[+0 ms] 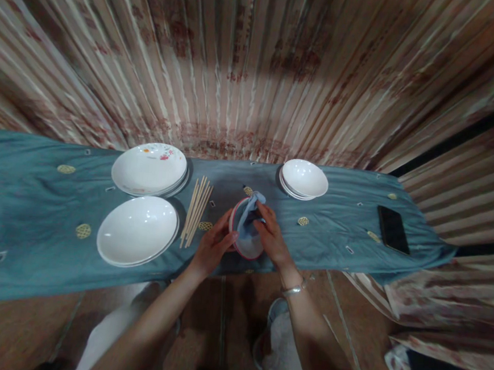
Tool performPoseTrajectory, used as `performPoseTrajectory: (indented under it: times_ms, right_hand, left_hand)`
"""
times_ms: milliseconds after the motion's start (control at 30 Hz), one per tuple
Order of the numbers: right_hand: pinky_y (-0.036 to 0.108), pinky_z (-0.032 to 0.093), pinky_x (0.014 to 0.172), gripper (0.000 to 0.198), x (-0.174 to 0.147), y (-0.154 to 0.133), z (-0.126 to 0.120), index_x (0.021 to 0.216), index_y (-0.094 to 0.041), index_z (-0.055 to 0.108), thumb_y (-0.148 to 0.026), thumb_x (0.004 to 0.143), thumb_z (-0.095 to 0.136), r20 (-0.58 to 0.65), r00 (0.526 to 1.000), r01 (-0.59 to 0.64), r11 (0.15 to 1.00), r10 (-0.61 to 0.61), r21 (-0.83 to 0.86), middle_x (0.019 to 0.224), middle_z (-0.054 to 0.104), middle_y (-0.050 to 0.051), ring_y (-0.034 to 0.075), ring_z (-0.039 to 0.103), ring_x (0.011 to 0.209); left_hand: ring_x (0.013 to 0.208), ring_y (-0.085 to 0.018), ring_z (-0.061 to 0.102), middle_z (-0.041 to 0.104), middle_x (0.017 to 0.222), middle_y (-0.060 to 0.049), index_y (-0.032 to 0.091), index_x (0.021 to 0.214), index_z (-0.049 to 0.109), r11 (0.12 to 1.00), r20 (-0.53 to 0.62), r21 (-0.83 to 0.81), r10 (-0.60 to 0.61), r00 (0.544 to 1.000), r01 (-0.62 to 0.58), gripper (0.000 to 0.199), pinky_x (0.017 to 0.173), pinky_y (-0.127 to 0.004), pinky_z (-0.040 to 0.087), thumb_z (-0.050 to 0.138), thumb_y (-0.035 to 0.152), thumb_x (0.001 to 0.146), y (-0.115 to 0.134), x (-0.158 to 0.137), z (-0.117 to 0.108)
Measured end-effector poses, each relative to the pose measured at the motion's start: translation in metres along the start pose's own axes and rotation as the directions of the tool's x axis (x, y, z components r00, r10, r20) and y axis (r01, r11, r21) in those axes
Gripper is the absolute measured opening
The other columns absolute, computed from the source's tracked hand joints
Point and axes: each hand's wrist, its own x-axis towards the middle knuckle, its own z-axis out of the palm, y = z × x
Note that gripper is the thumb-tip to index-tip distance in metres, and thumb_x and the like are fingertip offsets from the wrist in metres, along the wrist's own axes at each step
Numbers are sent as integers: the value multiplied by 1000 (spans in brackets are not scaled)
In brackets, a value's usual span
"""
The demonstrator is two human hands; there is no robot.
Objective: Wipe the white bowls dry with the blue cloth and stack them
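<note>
A white bowl with a red rim (250, 248) is tilted between my hands near the table's front edge. My left hand (214, 242) grips its left side, thumb over the rim. A light blue cloth (250, 212) lies partly inside the bowl and rises over its far rim. My right hand (272, 237), with a bracelet at the wrist, pinches this cloth at the bowl's right side. Several wooden chopsticks (197, 211) lie side by side just left of my left hand. The bowl's underside is hidden.
On the blue-green tablecloth (332, 243), stacked flowered plates (149, 169) stand back left, with stacked white dishes (137, 230) in front of them. Small white bowls (305, 178) are stacked back right. A black phone (393, 229) lies far right. A pleated curtain (237, 93) hangs behind.
</note>
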Motion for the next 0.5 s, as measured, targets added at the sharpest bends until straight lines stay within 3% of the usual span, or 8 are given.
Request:
performPoseTrajectory:
  times_ms: [300,500]
  right_hand:
    - [45,38,113,50,-7,0,-6,134,-17,55,-17,87,40,-41,998,18,899,-39,-438,135,53,14,24,51,127]
    - [45,42,110,46,-13,-4,-7,127,-14,61,-12,87,38,-21,997,52,829,-77,-557,131,58,17,26,52,124]
  left_hand:
    - [112,-31,63,66,128,-13,19,147,41,999,-25,18,-30,999,30,92,77,-36,60,74,56,70,2,1,1]
    - [110,-32,63,66,128,-12,22,146,44,999,-37,34,-21,999,22,91,75,-37,61,74,57,68,2,1,1]
